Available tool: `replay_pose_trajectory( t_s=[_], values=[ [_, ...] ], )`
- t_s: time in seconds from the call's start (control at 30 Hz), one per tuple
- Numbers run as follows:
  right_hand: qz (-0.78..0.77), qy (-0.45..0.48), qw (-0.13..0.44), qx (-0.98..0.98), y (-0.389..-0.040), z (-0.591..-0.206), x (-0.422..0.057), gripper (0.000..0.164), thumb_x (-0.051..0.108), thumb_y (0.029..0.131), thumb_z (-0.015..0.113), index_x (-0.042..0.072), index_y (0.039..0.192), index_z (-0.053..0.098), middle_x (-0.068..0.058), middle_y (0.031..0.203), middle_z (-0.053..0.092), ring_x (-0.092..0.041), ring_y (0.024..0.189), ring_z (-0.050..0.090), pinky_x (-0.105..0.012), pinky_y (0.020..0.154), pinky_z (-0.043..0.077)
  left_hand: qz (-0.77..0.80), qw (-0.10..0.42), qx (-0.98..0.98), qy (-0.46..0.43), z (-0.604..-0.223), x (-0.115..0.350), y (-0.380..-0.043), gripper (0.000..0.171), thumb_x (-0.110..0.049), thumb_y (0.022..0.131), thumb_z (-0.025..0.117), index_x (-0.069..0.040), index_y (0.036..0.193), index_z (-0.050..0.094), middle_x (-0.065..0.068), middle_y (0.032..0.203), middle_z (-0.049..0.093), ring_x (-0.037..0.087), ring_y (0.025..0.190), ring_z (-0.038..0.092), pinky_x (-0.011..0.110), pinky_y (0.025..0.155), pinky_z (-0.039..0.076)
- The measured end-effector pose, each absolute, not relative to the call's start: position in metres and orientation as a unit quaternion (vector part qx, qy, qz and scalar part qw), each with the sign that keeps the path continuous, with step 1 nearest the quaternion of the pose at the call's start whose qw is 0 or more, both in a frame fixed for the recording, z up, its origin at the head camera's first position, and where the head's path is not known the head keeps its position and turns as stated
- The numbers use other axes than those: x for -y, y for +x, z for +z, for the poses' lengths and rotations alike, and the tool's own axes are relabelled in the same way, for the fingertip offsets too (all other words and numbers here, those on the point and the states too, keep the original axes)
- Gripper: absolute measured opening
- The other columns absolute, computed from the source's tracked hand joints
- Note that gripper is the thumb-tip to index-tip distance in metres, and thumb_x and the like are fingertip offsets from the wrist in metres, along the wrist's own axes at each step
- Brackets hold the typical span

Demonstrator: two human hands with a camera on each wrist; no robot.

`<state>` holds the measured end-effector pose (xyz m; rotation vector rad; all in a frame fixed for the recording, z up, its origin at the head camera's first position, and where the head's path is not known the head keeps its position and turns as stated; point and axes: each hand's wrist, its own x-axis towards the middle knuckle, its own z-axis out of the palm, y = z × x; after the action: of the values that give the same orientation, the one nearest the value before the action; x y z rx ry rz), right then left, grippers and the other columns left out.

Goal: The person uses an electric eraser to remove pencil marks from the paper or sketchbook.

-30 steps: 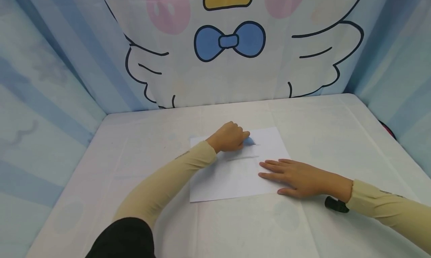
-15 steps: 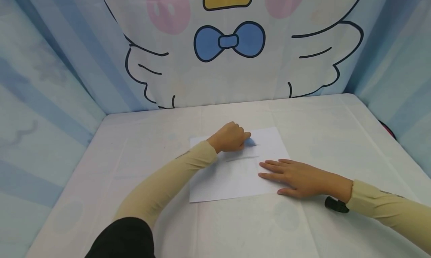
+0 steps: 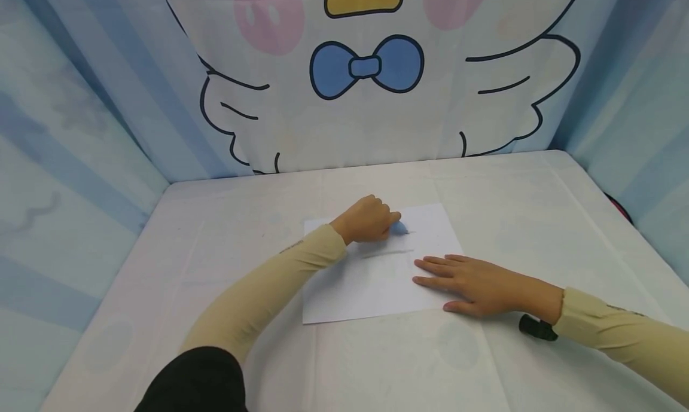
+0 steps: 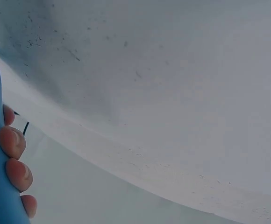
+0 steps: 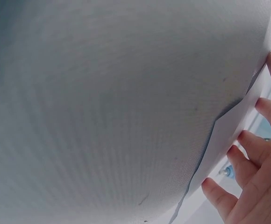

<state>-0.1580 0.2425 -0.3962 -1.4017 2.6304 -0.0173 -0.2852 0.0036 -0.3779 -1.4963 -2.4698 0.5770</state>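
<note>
My left hand (image 3: 368, 219) grips a blue electric eraser (image 3: 399, 228), its pale tip down close over the white sheet of paper (image 3: 344, 298). In the left wrist view the curled fingers (image 4: 18, 175) wrap the eraser's thick body, and dark crumbs lie scattered around its tip. A short pencil mark (image 3: 413, 232) shows just right of the tip, and a longer pencil line (image 3: 387, 253) runs below it. With fingers spread, my right hand (image 3: 479, 283) rests flat over the sheet's right edge. The right wrist view shows its fingertips along the paper.
The sheet lies mid-table on a pale tablecloth (image 3: 258, 214). A printed curtain (image 3: 366, 125) stands behind the table, with more fabric on both sides. Below the right wrist sits a small black device (image 3: 538, 327). A round black shape (image 3: 196, 379) fills the lower left.
The eraser's tip has shifted slightly right, then slightly back left and nearer, with the left hand barely moving. The right hand and the paper look unmoved.
</note>
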Motion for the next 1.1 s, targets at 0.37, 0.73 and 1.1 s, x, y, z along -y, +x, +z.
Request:
replay_pose_trajectory(
  t_s=[0.37,0.73,1.1],
  values=[
    [0.000,-0.467,0.082,-0.881,-0.1595,-0.3991,-0.2431,0.058,0.045,0.095,0.047,0.026,0.147,0.031,-0.006,0.155,0.029,-0.026,0.141,0.031,-0.049,0.107,0.034,0.190,0.104,0.834,-0.507,-0.3779,-0.0059,-0.2818,0.014,-0.023,0.089,0.052,-0.013,0.093,0.060,-0.002,0.068,0.061,0.010,0.056,0.042,0.026,0.061,0.048],
    [0.001,-0.469,0.077,-0.880,-0.1590,-0.3999,-0.2435,0.058,0.045,0.095,0.047,0.025,0.147,0.032,-0.006,0.154,0.029,-0.026,0.140,0.031,-0.048,0.107,0.035,0.194,0.111,0.839,-0.497,-0.3809,-0.0079,-0.2832,0.013,-0.023,0.088,0.053,-0.014,0.092,0.060,-0.004,0.064,0.054,0.010,0.056,0.039,0.026,0.060,0.048],
    [0.000,-0.468,0.079,-0.880,-0.1587,-0.3984,-0.2424,0.058,0.045,0.095,0.048,0.025,0.146,0.033,-0.006,0.154,0.030,-0.026,0.140,0.032,-0.049,0.107,0.035,0.195,0.116,0.831,-0.508,-0.3770,-0.0089,-0.2795,0.013,-0.023,0.089,0.053,-0.013,0.092,0.061,-0.004,0.064,0.053,0.009,0.057,0.038,0.026,0.061,0.048]
  ],
)
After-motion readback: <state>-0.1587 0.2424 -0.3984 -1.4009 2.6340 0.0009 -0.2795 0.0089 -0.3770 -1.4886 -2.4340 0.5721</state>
